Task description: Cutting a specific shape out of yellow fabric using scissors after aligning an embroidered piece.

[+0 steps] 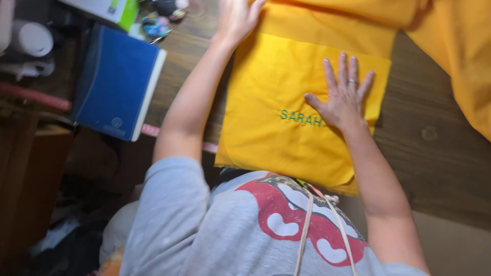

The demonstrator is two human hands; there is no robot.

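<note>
Flat on wooden table [440, 153]: folded yellow fabric [271, 87], green stitched lettering near middle. Right hand [342, 97] laid open, fingers spread, pressed on fabric beside lettering. Left hand [238, 18] open, palm down, placed at fabric's far left edge. Blue book [117, 82] seen well left.

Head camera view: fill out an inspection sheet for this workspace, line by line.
Surface: dark wooden table, grain and a knot showing.
Job's things: yellow fabric folded flat, green embroidered lettering on it; more yellow fabric bunched at upper right.
Clutter: blue book, white cylinder, small colourful bits, pink measuring tape along the table edge.
Grippers: right hand flat on the fabric, fingers spread, ring on one; left hand open at the fabric's upper edge.
Cables: nothing seen; only a cord hanging over the person's shirt.
Surroundings: dim floor at left, blurred.
</note>
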